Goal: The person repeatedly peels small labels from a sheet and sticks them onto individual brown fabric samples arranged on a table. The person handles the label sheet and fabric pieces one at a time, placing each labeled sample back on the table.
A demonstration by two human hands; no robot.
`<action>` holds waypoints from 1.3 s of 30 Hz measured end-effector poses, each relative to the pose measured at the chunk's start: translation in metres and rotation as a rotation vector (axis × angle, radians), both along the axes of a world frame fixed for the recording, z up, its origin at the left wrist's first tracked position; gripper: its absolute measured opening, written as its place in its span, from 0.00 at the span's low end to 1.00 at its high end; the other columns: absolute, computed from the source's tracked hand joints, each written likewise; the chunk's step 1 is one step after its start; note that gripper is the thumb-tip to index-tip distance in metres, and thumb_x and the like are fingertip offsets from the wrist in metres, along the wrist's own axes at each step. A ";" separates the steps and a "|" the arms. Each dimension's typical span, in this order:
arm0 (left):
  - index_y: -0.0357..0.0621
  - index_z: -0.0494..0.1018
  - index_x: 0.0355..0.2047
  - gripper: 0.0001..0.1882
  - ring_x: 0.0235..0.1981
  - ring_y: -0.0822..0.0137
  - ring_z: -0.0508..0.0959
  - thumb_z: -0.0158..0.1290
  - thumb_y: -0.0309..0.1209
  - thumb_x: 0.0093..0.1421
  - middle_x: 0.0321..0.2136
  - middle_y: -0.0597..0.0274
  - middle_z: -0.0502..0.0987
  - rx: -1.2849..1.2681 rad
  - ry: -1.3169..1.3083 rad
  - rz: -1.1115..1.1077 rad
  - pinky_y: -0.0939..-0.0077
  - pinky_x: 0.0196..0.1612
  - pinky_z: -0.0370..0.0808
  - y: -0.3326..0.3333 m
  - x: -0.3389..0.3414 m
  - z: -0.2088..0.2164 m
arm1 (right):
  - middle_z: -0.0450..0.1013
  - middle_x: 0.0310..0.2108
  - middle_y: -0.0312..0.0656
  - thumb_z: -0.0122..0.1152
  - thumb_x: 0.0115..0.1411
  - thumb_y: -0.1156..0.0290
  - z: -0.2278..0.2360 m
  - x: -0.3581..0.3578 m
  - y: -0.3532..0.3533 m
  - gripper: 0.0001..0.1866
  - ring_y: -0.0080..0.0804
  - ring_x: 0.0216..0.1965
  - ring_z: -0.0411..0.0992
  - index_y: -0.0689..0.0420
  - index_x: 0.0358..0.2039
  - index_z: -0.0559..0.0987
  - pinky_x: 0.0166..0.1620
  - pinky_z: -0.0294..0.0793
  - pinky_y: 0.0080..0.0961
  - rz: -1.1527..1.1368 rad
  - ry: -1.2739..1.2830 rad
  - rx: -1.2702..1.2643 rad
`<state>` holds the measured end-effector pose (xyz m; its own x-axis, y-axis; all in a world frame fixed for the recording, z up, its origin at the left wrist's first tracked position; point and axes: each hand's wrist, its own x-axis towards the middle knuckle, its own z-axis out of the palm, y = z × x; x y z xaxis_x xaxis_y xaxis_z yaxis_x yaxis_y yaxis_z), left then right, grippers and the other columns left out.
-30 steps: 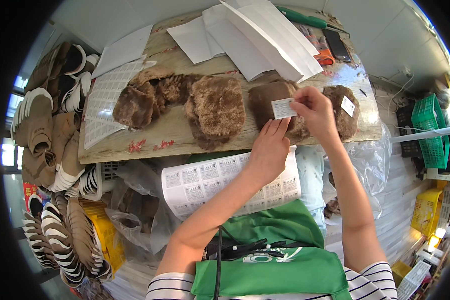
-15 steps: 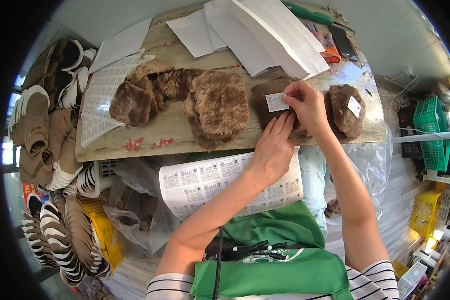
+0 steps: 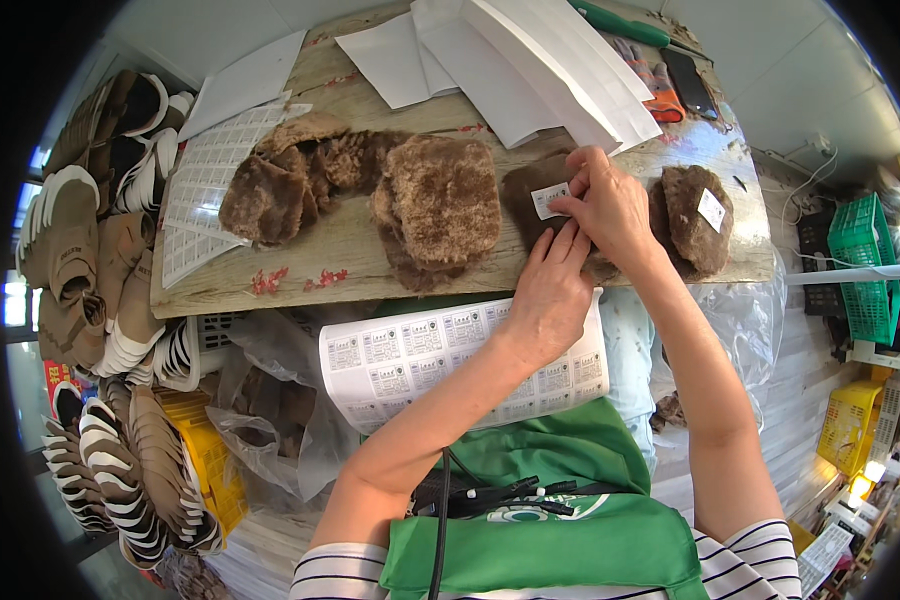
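A small white printed label (image 3: 548, 200) lies tilted against a dark brown fur piece (image 3: 523, 187) on the table. My right hand (image 3: 610, 205) comes over from the right, its thumb and finger closed on the label's right edge. Just below, my left hand (image 3: 552, 305) rests with fingers stretched out against the lower part of that fur piece, holding nothing I can see. A curved sheet of printed labels (image 3: 400, 365) is draped at the table's front edge, partly behind my left forearm. To the right sits another fur piece (image 3: 685, 235) bearing a white label (image 3: 711, 211).
Stacked fur pieces (image 3: 442, 195) and a crumpled fur heap (image 3: 270, 195) lie to the left on the wooden table (image 3: 340, 255). White papers (image 3: 530, 75), a phone (image 3: 688, 82) and a glove (image 3: 662, 100) are at the back. Stacked shoe uppers (image 3: 75, 240) stand left.
My right hand has shifted slightly left and curled further over the label. The label has turned and now sits more tilted. My left hand stays nearly in place.
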<state>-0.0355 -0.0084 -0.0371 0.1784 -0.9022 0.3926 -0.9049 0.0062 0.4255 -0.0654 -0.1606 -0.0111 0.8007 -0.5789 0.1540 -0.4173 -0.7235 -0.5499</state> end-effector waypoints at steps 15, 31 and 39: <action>0.29 0.78 0.24 0.07 0.65 0.44 0.62 0.61 0.22 0.46 0.60 0.37 0.66 0.003 0.049 -0.002 0.48 0.67 0.59 0.002 -0.003 0.005 | 0.76 0.26 0.41 0.80 0.44 0.58 -0.001 -0.014 -0.002 0.28 0.33 0.27 0.75 0.63 0.39 0.79 0.34 0.75 0.31 -0.243 -0.053 0.205; 0.37 0.76 0.27 0.15 0.17 0.56 0.72 0.59 0.38 0.62 0.15 0.51 0.73 0.176 0.481 0.204 0.64 0.24 0.67 0.021 0.018 0.060 | 0.80 0.36 0.37 0.67 0.58 0.76 0.064 -0.149 -0.022 0.08 0.25 0.37 0.77 0.60 0.39 0.81 0.42 0.76 0.22 -0.226 -0.322 0.052; 0.39 0.77 0.27 0.15 0.23 0.45 0.78 0.58 0.39 0.63 0.17 0.48 0.76 0.242 0.453 0.291 0.53 0.29 0.71 0.022 0.019 0.064 | 0.78 0.31 0.37 0.71 0.51 0.82 0.039 -0.144 0.075 0.11 0.24 0.31 0.76 0.61 0.36 0.81 0.37 0.77 0.24 0.063 -0.242 0.559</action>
<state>-0.0163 0.0132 0.0272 0.5340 -0.8455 0.0086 -0.5828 -0.3607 0.7281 -0.2093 -0.0853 0.0283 0.8163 -0.5772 0.0225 -0.1988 -0.3173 -0.9272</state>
